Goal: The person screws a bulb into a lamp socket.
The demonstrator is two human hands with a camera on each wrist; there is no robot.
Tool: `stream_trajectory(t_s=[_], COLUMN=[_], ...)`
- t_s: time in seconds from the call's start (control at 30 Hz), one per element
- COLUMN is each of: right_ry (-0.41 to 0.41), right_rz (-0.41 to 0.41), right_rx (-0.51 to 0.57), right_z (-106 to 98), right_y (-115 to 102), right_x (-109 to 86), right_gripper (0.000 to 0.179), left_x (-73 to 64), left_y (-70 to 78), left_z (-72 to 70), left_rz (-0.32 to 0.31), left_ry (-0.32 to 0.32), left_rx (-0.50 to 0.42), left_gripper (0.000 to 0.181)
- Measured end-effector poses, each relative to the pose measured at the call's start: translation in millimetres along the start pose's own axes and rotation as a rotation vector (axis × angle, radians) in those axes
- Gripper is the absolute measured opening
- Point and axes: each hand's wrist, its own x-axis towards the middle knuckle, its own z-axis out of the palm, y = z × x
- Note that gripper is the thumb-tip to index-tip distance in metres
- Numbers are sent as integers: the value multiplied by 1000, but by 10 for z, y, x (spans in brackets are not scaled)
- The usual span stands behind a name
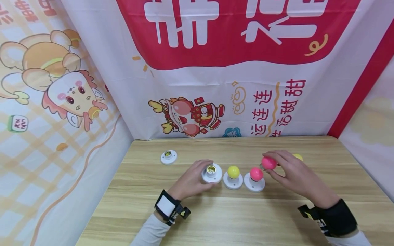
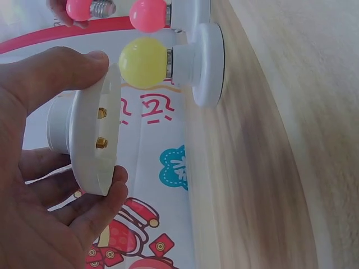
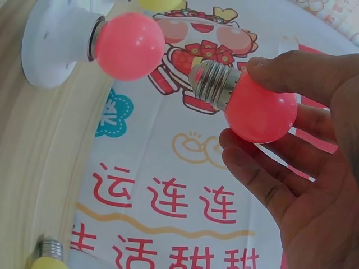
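Right hand point(image 1: 292, 173) is holding loose pink bulb point(image 1: 269, 163), right of fitted yellow bulb point(image 1: 233, 172) | left hand point(image 1: 193, 179) is gripping white socket point(image 1: 216, 175), left of it | bulb is probably feeling light, stiff, slick, fragile; globe sides are inviting gentle fingertips

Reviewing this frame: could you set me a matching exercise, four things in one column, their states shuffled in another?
1. Left hand
2. Right hand
3. Back-left socket
4. Yellow bulb between the hands

A. Holds a pink bulb
B. Upright in its base
C. Grips a white socket
D. Bulbless, untouched on the table

Pairs: 1-C, 2-A, 3-D, 4-B
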Motion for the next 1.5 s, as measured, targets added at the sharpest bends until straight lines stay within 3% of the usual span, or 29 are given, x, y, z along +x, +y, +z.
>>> stream_trajectory(t_s=[0.23,0.4,0.57,1.07,1.5], right_ry=[-15,-35,-36,-54,-69], right_rz=[-9,-10,-9,-19,-30], right_rx=[6,2,-4,3,32], right_z=[-15,-12,1,42,27], right_y=[-35,-64,-101,-200,-283], right_x=[30,55,84,164,228], right_gripper=[75,53,69,64,66], left_x=[46,75,99,157,209], left_y=[70,117,162,218,248], left_z=[16,45,56,134,194], left_rz=[-9,5,13,92,213], left_ry=[-1,-14,-23,-17,4], left_rx=[-41,-45,-39,-34,-15], left_gripper=[80,79,78,78,76])
